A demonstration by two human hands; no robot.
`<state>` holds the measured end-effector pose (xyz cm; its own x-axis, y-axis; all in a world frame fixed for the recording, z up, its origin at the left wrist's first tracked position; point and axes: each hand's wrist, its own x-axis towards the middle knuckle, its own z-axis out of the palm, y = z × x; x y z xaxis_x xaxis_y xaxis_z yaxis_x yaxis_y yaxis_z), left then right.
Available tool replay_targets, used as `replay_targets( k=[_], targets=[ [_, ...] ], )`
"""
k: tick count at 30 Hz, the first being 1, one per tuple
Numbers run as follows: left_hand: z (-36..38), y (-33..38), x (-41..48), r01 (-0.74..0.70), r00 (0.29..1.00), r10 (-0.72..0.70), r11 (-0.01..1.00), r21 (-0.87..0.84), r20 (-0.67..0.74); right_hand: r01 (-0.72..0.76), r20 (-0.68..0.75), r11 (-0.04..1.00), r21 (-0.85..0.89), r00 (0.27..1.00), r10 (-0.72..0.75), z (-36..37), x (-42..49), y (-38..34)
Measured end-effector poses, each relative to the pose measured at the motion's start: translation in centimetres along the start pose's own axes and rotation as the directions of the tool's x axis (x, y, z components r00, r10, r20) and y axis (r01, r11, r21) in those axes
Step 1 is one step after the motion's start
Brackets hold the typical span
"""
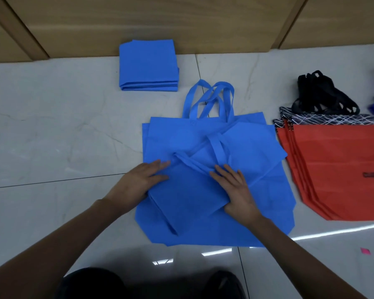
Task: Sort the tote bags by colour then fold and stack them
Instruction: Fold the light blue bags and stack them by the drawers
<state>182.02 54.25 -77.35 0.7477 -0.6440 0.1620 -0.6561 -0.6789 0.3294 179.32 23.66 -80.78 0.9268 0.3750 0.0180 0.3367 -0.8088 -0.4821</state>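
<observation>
Both your left hand (141,180) and right hand (235,188) lie flat, fingers straight, pressing the half-folded blue tote bag (188,201) atop the unfolded blue bags (268,201) on the floor (52,147); neither grips anything; the cloth looks light, soft and springy, so pinch it at the folded edges, handles (192,164) tucked in; the folded stack (148,65) sits by the wall (138,18).

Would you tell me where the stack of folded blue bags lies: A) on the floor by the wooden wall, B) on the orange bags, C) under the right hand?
A: the folded blue stack sits on the floor by the wooden wall, apart from the orange bags.
</observation>
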Motion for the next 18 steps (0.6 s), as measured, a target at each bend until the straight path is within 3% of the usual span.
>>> replay_targets(
  k=[3, 6, 9, 12, 15, 16, 18],
  targets=[
    [0.1, 2.3, 0.1, -0.053, 0.998, 0.051, 0.996, 0.07, 0.031, 0.038, 0.042, 0.999, -0.007, 0.998, -0.037, 0.4, -1.9, -1.3],
    [-0.6, 4.9, 0.0, -0.074, 0.993, 0.072, 0.997, 0.024, 0.09, 0.062, 0.073, 0.993, -0.104, 0.996, -0.055, 1.1, -4.5, -0.7],
    [-0.5, 5.6, -0.4, -0.103, 0.986, 0.108, 0.994, -0.045, 0.129, -0.023, 0.029, 0.991, 0.128, 0.999, 0.019, 1.1, -6.2, 0.4],
    [0.0, 3.7, -0.5, -0.008, 0.986, 0.04, 0.981, -0.196, 0.159, -0.153, 0.082, 0.883, 0.443, 0.988, 0.13, -0.3, -6.6, 0.7],
    [0.3, 1.6, 0.9, 0.13, 0.978, -0.077, 0.953, -0.274, 0.196, -0.315, 0.185, 0.743, 0.591, 0.949, 0.255, -3.3, -5.9, -0.9],
    [0.5, 1.5, 1.7, 0.125, 0.976, -0.069, 0.954, -0.273, 0.208, -0.399, 0.219, 0.679, 0.616, 0.915, 0.339, -4.1, -5.5, -1.5],
    [1.6, 1.9, 3.6, 0.134, 0.972, -0.061, 0.936, -0.326, 0.226, -0.59, 0.287, 0.477, 0.652, 0.773, 0.565, -4.4, -4.9, -1.5]
  ],
)
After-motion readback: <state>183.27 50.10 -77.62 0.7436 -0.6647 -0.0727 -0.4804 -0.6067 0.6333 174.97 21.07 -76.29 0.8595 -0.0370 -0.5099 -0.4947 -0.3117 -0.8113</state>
